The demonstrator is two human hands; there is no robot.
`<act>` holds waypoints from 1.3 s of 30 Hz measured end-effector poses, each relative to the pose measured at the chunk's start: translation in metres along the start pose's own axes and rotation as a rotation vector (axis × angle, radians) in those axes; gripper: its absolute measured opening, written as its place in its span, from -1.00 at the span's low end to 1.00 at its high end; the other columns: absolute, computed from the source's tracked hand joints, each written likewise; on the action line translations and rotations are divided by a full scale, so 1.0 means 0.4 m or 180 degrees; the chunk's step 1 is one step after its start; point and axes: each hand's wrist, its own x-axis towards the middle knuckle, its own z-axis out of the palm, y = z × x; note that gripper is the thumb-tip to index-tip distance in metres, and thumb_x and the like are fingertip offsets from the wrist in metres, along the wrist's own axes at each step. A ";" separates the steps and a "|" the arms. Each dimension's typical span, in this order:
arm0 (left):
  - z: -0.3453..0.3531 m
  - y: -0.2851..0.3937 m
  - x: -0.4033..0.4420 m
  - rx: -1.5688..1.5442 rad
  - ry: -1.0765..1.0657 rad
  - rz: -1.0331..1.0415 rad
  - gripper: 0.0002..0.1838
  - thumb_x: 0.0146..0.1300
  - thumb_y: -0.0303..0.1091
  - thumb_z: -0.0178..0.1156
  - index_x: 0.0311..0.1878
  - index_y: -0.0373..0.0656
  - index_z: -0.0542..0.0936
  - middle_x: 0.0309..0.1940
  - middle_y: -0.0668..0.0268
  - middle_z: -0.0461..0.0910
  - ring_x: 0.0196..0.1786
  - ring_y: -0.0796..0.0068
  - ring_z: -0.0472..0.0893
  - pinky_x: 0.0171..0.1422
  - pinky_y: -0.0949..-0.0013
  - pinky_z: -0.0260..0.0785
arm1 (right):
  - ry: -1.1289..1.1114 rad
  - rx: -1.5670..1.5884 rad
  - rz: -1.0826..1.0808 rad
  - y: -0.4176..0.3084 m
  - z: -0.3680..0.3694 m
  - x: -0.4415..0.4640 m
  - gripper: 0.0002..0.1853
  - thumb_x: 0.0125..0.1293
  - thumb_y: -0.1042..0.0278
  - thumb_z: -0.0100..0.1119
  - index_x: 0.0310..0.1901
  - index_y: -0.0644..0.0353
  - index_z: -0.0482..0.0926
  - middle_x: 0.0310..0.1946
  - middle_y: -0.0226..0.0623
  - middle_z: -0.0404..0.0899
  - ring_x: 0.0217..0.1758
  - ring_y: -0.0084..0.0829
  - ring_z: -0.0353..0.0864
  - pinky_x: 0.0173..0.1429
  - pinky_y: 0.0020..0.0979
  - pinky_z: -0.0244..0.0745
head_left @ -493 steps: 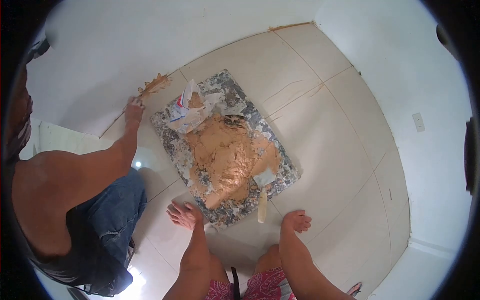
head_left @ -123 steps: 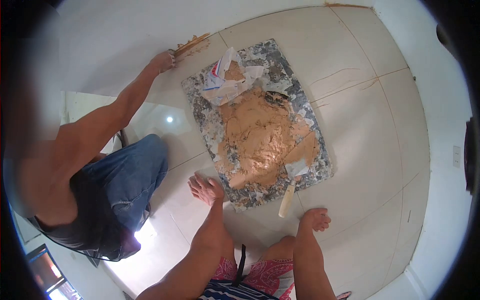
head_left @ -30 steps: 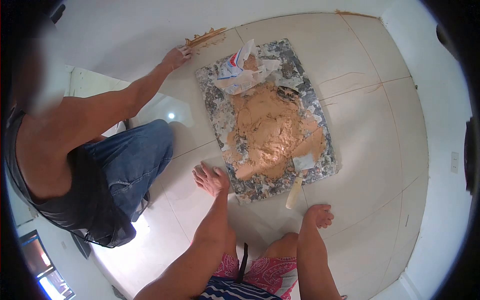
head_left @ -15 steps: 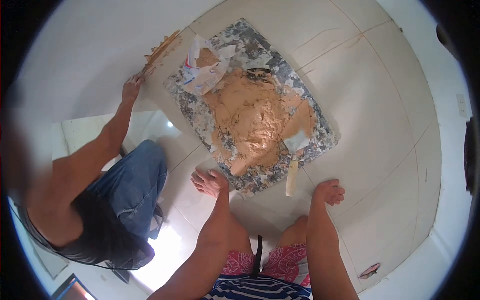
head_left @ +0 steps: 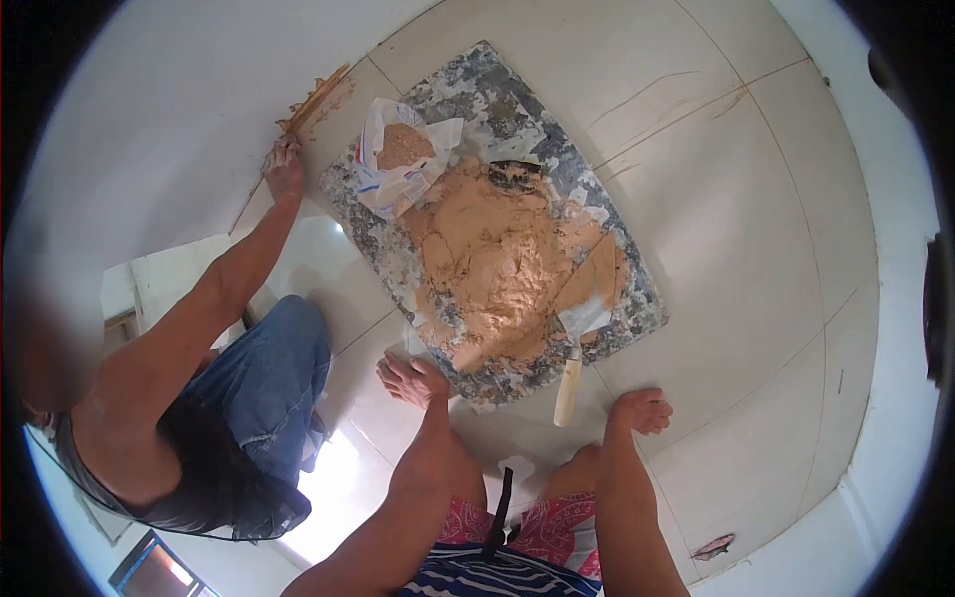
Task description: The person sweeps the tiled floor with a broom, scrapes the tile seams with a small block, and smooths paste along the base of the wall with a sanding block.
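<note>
My left hand (head_left: 411, 379) hangs over the floor by the near left edge of a speckled, paint-stained board (head_left: 502, 104), its fingers loosely stretched and nothing in them. To the right, my right hand (head_left: 642, 411) is beyond the board's near right corner, fingers curled in and apparently holding nothing. Between the hands lies a trowel (head_left: 568, 390), its pale handle sticking out over the board's edge. Its blade is partly covered by orange-brown paste (head_left: 497, 254), heaped and spread across the board. An opened plastic bag (head_left: 386, 189) of brown powder stands at the board's far left.
A co-worker crouches at left, with a hand (head_left: 284, 167) at the foot of the wall beside an orange-brown smear (head_left: 318, 98). A black object (head_left: 514, 176) rests at the paste's far side. A small pinkish scrap (head_left: 713, 546) lies on the tiled floor at lower right.
The view has shifted and turned slightly, so the board and trowel sit a little lower in it. Both my hands keep much the same pose. The co-worker's wrist has changed its angle.
</note>
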 end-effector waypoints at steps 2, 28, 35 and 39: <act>-0.002 0.002 0.001 0.0006 -0.0015 -0.0026 -0.41 0.21 -0.13 -0.12 0.34 0.01 0.19 0.33 0.14 0.11 0.37 0.10 0.08 0.39 -0.01 -0.11 | 0.0046 -0.0016 -0.0053 0.001 -0.005 -0.004 -0.57 0.24 -0.10 -0.23 -0.24 0.18 0.30 -0.15 -0.10 0.31 -0.06 -0.05 0.32 -0.10 0.01 0.33; -0.023 0.008 0.001 -0.0153 -0.0062 0.0010 -0.38 0.18 -0.10 -0.12 0.32 -0.07 0.23 0.33 0.04 0.12 0.40 0.06 0.04 0.41 0.00 -0.13 | 0.0114 -0.0025 -0.0075 0.006 0.006 -0.002 -0.58 0.23 -0.12 -0.20 -0.26 0.14 0.29 -0.19 -0.14 0.30 -0.08 -0.11 0.30 -0.12 -0.01 0.31; -0.039 0.006 0.000 -0.0348 -0.0080 -0.0015 -0.38 0.16 -0.13 -0.13 0.33 -0.05 0.21 0.33 0.02 0.12 0.42 0.05 0.01 0.44 0.00 -0.21 | 0.0098 0.0017 -0.0095 0.003 -0.012 -0.009 -0.56 0.24 -0.12 -0.19 -0.23 0.17 0.31 -0.18 -0.12 0.31 -0.07 -0.12 0.30 -0.11 -0.02 0.31; -0.029 -0.010 -0.002 -0.0350 0.0000 0.0040 -0.37 0.15 -0.13 -0.12 0.33 -0.05 0.21 0.32 0.00 0.13 0.42 0.04 0.01 0.45 0.01 -0.22 | -0.0077 0.0096 -0.0014 -0.002 -0.031 -0.012 -0.52 0.24 -0.12 -0.22 -0.16 0.20 0.35 -0.07 -0.07 0.33 0.01 -0.07 0.31 -0.03 -0.04 0.31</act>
